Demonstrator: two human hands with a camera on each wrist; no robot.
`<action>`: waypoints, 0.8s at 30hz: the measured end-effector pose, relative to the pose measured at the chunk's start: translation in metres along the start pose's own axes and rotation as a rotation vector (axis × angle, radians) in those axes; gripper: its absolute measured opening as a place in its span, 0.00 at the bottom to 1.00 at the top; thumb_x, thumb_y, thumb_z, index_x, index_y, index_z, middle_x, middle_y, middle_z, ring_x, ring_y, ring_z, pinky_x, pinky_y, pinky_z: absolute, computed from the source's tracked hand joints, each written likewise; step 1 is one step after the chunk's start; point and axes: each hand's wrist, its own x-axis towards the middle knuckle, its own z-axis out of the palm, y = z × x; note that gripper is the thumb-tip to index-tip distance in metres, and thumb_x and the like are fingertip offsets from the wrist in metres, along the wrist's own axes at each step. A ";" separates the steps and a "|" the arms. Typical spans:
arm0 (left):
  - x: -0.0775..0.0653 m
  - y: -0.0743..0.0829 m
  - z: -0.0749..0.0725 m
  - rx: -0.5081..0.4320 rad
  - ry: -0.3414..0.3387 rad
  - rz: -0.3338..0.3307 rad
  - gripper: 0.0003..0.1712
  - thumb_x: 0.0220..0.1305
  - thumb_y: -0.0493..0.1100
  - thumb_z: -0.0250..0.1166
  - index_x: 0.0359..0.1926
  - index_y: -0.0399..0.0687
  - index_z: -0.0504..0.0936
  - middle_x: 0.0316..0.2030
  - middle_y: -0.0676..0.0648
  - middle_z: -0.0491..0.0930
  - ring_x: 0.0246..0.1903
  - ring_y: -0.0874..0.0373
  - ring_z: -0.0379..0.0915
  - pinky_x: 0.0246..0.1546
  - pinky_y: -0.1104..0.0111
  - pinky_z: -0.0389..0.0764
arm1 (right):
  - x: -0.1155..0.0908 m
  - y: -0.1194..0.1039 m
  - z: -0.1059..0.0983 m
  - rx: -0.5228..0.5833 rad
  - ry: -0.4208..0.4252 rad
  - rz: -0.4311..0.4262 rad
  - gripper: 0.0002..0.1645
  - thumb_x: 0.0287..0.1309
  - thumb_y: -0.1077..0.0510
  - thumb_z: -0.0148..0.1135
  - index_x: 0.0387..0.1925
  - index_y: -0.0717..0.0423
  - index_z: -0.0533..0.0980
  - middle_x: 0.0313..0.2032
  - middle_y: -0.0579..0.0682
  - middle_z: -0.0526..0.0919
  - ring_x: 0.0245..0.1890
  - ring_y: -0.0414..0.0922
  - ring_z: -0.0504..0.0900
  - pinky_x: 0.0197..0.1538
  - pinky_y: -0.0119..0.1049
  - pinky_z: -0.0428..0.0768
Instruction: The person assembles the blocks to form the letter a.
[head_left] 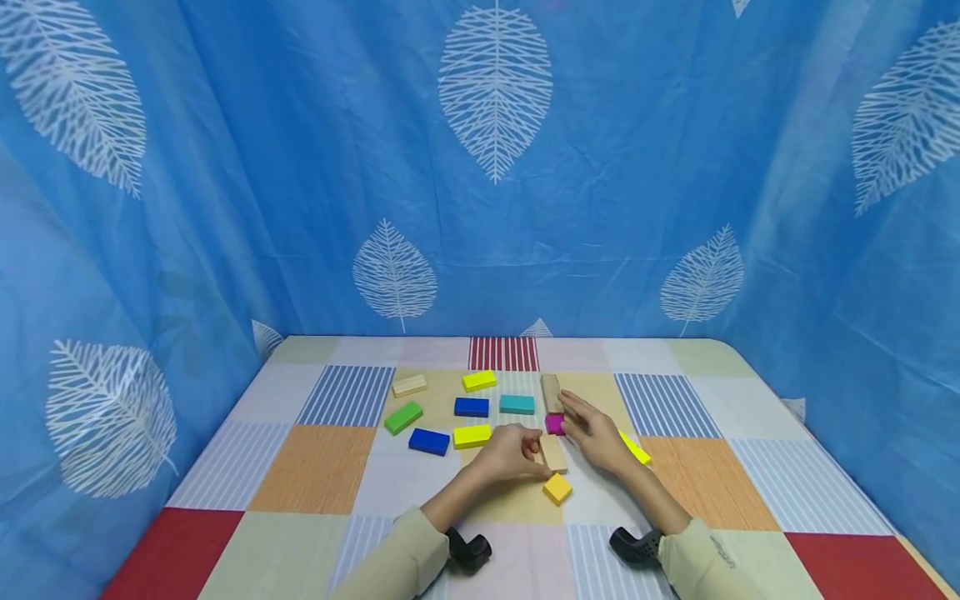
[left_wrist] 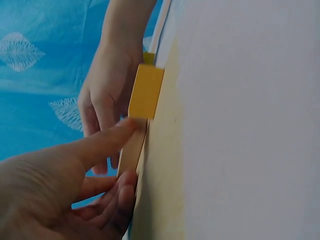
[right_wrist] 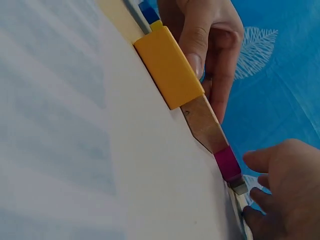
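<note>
In the head view my left hand [head_left: 512, 454] pinches a plain wooden block [head_left: 554, 455] by its side. The left wrist view shows its thumb at one end of this block [left_wrist: 131, 152] and the fingers at the other. My right hand [head_left: 596, 433] has its fingers loosely extended beside a magenta block [head_left: 554, 425] and a second plain wooden block [head_left: 551, 392] behind it. In the right wrist view its thumb stands apart from the fingers, close to the magenta block [right_wrist: 227, 163]. An orange block [head_left: 557, 489] lies just in front of the pinched block.
Left of the hands lie blue blocks [head_left: 429, 442], a green block [head_left: 403, 417], yellow blocks [head_left: 472, 437], a teal block [head_left: 517, 405] and another wooden block [head_left: 409, 385]. A yellow block [head_left: 636, 448] is partly hidden by the right wrist. Blue curtains [head_left: 495, 250] border the patchwork-covered table [head_left: 315, 467].
</note>
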 end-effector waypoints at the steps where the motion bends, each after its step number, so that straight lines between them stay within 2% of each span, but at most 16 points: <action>1: 0.000 0.000 0.000 0.014 0.005 -0.001 0.36 0.41 0.47 0.77 0.52 0.36 0.78 0.25 0.57 0.72 0.22 0.69 0.66 0.25 0.79 0.69 | 0.000 0.000 0.000 -0.003 -0.036 0.004 0.29 0.58 0.66 0.58 0.62 0.65 0.65 0.63 0.63 0.63 0.62 0.59 0.61 0.60 0.50 0.61; 3: 0.000 0.001 0.001 0.030 0.014 -0.014 0.37 0.41 0.48 0.77 0.53 0.36 0.77 0.25 0.55 0.70 0.22 0.67 0.64 0.23 0.78 0.67 | 0.001 0.000 -0.001 0.005 -0.104 0.018 0.31 0.60 0.66 0.55 0.64 0.65 0.61 0.65 0.64 0.58 0.64 0.60 0.57 0.61 0.52 0.57; 6: 0.000 0.002 0.002 0.015 0.013 -0.047 0.39 0.41 0.48 0.77 0.55 0.36 0.75 0.27 0.54 0.69 0.24 0.65 0.63 0.23 0.77 0.67 | 0.002 0.004 -0.002 0.081 -0.174 0.039 0.31 0.62 0.68 0.52 0.66 0.65 0.57 0.67 0.63 0.54 0.66 0.59 0.52 0.63 0.51 0.53; 11: 0.004 0.000 0.006 -0.032 0.006 -0.065 0.40 0.43 0.47 0.76 0.57 0.35 0.73 0.32 0.52 0.68 0.29 0.62 0.62 0.27 0.75 0.66 | 0.003 0.009 -0.008 0.192 -0.245 0.032 0.29 0.62 0.71 0.48 0.65 0.67 0.58 0.67 0.62 0.53 0.67 0.59 0.48 0.64 0.50 0.49; 13: 0.004 0.000 0.007 -0.048 0.001 -0.078 0.41 0.44 0.47 0.75 0.59 0.35 0.71 0.33 0.52 0.67 0.29 0.62 0.61 0.28 0.75 0.66 | 0.003 0.005 -0.010 0.208 -0.253 0.032 0.28 0.62 0.72 0.46 0.64 0.68 0.60 0.67 0.63 0.54 0.67 0.60 0.48 0.64 0.51 0.47; 19: 0.003 0.001 0.005 -0.056 -0.006 -0.106 0.43 0.46 0.47 0.74 0.61 0.34 0.67 0.33 0.52 0.65 0.29 0.62 0.59 0.26 0.75 0.62 | 0.001 -0.003 -0.009 0.139 -0.237 0.048 0.25 0.63 0.72 0.44 0.62 0.68 0.63 0.66 0.62 0.57 0.66 0.61 0.51 0.63 0.55 0.51; 24: 0.002 0.001 0.004 -0.056 0.000 -0.108 0.43 0.46 0.47 0.74 0.61 0.34 0.67 0.31 0.51 0.64 0.28 0.62 0.59 0.24 0.75 0.60 | 0.000 -0.028 -0.014 0.135 -0.214 0.084 0.24 0.63 0.72 0.45 0.61 0.70 0.63 0.64 0.65 0.59 0.65 0.62 0.53 0.62 0.56 0.53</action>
